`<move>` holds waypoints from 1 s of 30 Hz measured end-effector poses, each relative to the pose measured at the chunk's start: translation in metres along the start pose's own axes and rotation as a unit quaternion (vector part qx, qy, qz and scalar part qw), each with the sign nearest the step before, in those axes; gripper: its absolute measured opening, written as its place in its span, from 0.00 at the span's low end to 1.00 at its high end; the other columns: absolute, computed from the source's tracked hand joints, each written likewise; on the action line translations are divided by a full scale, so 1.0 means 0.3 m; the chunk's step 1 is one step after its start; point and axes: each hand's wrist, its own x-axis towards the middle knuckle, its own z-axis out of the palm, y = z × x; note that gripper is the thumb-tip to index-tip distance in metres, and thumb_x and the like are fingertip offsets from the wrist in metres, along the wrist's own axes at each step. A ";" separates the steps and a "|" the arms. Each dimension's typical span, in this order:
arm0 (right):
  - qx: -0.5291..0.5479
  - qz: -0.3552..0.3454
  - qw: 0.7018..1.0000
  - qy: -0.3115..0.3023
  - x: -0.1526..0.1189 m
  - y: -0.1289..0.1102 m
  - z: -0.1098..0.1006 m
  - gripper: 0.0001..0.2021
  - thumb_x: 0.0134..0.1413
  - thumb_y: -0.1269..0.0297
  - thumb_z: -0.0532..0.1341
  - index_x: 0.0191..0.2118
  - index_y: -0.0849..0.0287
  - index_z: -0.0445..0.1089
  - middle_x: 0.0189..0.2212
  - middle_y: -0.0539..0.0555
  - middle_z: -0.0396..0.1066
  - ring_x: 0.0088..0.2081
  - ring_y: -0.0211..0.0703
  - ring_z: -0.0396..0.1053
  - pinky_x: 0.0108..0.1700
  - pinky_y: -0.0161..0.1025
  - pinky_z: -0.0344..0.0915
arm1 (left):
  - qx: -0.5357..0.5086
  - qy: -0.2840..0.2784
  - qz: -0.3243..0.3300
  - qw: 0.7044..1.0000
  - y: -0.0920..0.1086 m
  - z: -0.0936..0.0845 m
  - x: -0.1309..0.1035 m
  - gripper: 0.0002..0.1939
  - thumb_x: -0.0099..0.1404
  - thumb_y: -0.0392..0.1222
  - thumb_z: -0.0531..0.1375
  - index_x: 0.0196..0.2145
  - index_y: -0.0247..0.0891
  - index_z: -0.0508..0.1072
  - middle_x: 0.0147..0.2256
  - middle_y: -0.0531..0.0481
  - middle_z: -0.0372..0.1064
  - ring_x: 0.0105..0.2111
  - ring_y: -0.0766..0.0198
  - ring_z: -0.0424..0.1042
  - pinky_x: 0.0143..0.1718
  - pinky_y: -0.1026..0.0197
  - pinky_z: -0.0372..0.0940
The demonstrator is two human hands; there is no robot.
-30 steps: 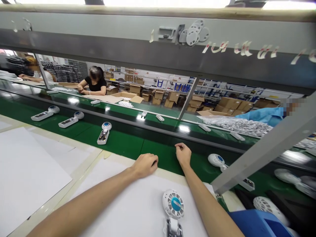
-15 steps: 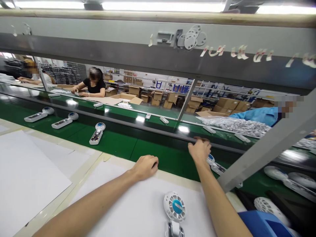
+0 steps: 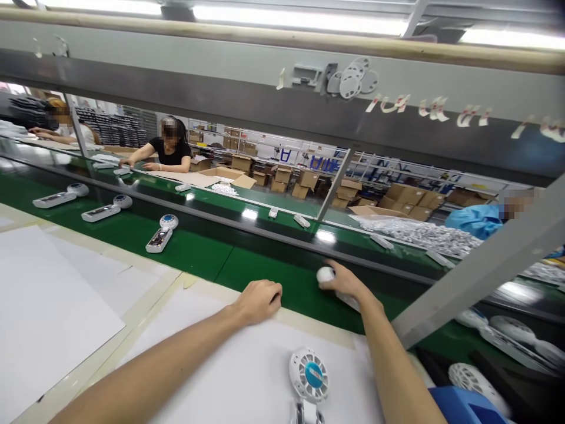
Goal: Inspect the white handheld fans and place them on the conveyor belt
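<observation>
The conveyor belt (image 3: 198, 253) runs from nine o'clock to three o'clock, just beyond the work table (image 3: 79, 294). Three handheld fans (image 3: 161, 232) lie on the belt at ten o'clock. The left hand (image 3: 258, 300) rests at the table's far edge; the right hand (image 3: 346, 282), at one o'clock, is on the belt around a fan (image 3: 326, 274). Another fan (image 3: 309, 377) lies on the table at six o'clock.
</observation>
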 end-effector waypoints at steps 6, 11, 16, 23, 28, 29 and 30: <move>0.025 -0.027 0.986 -0.164 -0.006 -0.071 0.024 0.31 0.30 0.72 0.76 0.47 0.59 0.74 0.43 0.56 0.74 0.45 0.48 0.73 0.46 0.42 0.69 | 0.001 0.080 -0.002 0.997 0.007 -0.014 -0.001 0.08 0.65 0.34 0.52 0.33 0.38 0.70 0.32 0.49 0.71 0.35 0.60 0.66 0.41 0.58 0.60; 0.049 0.011 0.974 -0.222 -0.018 -0.093 0.091 0.06 0.52 0.71 0.69 0.32 0.65 0.71 0.24 0.45 0.69 0.24 0.32 0.67 0.29 0.32 0.67 | -0.003 0.115 0.011 0.993 0.005 -0.010 0.000 0.07 0.65 0.34 0.53 0.31 0.39 0.69 0.32 0.48 0.70 0.35 0.60 0.64 0.40 0.57 0.59; 0.233 0.017 0.946 -0.225 -0.060 -0.208 0.094 0.14 0.42 0.70 0.69 0.34 0.60 0.65 0.21 0.47 0.69 0.21 0.39 0.69 0.21 0.33 0.64 | -0.010 0.129 0.006 0.992 -0.001 -0.011 0.001 0.06 0.64 0.33 0.54 0.31 0.39 0.69 0.30 0.49 0.69 0.33 0.61 0.64 0.39 0.57 0.59; 0.480 -0.029 0.862 -0.160 -0.176 -0.402 -0.041 0.15 0.50 0.66 0.56 0.46 0.57 0.61 0.36 0.52 0.73 0.30 0.40 0.75 0.33 0.39 0.75 | -0.024 0.114 -0.006 0.993 0.001 -0.015 0.004 0.06 0.62 0.32 0.55 0.30 0.40 0.69 0.27 0.51 0.68 0.32 0.61 0.64 0.37 0.58 0.59; 0.548 -0.137 0.810 -0.158 -0.272 -0.479 -0.110 0.31 0.50 0.69 0.61 0.61 0.50 0.55 0.40 0.50 0.72 0.32 0.42 0.75 0.31 0.40 0.75 | -0.031 0.096 -0.014 0.995 0.001 -0.018 0.002 0.06 0.62 0.32 0.55 0.30 0.40 0.69 0.29 0.51 0.70 0.33 0.61 0.65 0.37 0.59 0.59; 0.552 -0.165 0.804 -0.148 -0.288 -0.487 -0.117 0.34 0.51 0.68 0.62 0.63 0.48 0.52 0.41 0.50 0.71 0.31 0.41 0.75 0.30 0.40 0.74 | -0.033 0.092 -0.013 0.995 0.001 -0.018 0.001 0.06 0.62 0.32 0.55 0.30 0.40 0.69 0.29 0.51 0.70 0.33 0.61 0.65 0.37 0.59 0.59; 0.553 -0.189 0.800 -0.134 -0.303 -0.494 -0.123 0.35 0.52 0.68 0.62 0.65 0.47 0.50 0.42 0.50 0.71 0.30 0.40 0.75 0.30 0.39 0.74 | -0.034 0.088 -0.013 0.995 0.001 -0.019 0.001 0.06 0.62 0.32 0.55 0.30 0.40 0.69 0.29 0.51 0.70 0.33 0.61 0.65 0.37 0.59 0.59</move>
